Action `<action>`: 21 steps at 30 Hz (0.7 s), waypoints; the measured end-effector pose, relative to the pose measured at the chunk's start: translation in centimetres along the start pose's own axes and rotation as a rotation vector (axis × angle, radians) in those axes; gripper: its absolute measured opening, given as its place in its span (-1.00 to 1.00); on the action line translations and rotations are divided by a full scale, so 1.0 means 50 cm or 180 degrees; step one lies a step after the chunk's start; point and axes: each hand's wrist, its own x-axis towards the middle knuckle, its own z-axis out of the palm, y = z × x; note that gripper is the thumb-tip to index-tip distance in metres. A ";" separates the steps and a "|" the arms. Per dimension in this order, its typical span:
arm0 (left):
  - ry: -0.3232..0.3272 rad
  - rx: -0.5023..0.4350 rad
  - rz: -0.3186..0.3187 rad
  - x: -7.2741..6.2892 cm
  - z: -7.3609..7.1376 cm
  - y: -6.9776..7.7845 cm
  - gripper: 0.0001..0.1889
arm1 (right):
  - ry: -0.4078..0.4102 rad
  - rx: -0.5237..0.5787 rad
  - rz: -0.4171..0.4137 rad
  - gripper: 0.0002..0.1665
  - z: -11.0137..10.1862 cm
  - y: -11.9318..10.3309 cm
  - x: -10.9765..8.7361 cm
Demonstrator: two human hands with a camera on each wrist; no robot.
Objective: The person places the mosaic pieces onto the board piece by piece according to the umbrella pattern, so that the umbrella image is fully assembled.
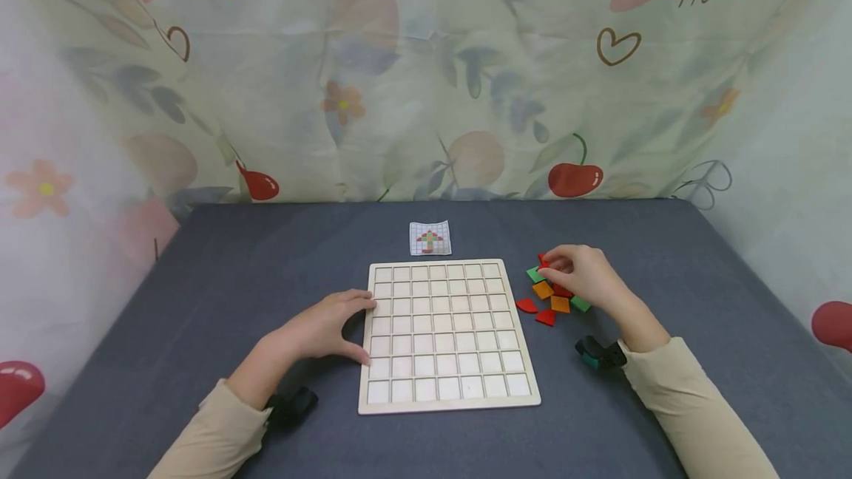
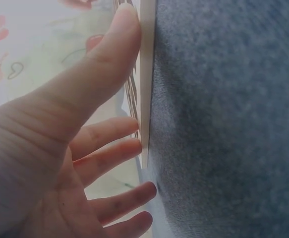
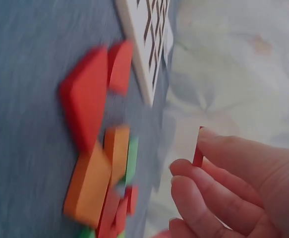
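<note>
A pale wooden grid board [image 1: 449, 335] lies flat on the dark table, its square cells bare. At its left edge rests my left hand [image 1: 333, 327], thumb and fingers spread apart. In the left wrist view the thumb [image 2: 127, 29] touches the board's rim [image 2: 145, 84]. My right hand [image 1: 582, 276] hovers above the loose pieces right of the board. Between thumb and fingertips it pinches a small red piece [image 3: 199, 151], seen edge-on in the right wrist view. Beneath it lie red quarter-round pieces [image 1: 546, 317], orange squares [image 1: 560, 304] and green squares [image 1: 581, 304].
Behind the board lies a small pattern card [image 1: 430, 239] with a red, green and orange figure on a grid. The dark cloth-covered table [image 1: 299, 257] ends at a printed curtain [image 1: 426, 94]. A dark device is strapped to each wrist.
</note>
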 end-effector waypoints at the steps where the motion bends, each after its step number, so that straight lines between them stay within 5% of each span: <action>1: -0.0004 -0.0008 -0.0009 0.000 0.000 0.000 -0.10 | -0.0007 0.0028 -0.0044 -0.66 0.004 -0.007 0.002; 21: -0.0022 -0.0048 -0.0006 -0.001 -0.001 0.001 -0.11 | -0.0376 0.0230 -0.0579 -0.65 0.091 -0.117 0.054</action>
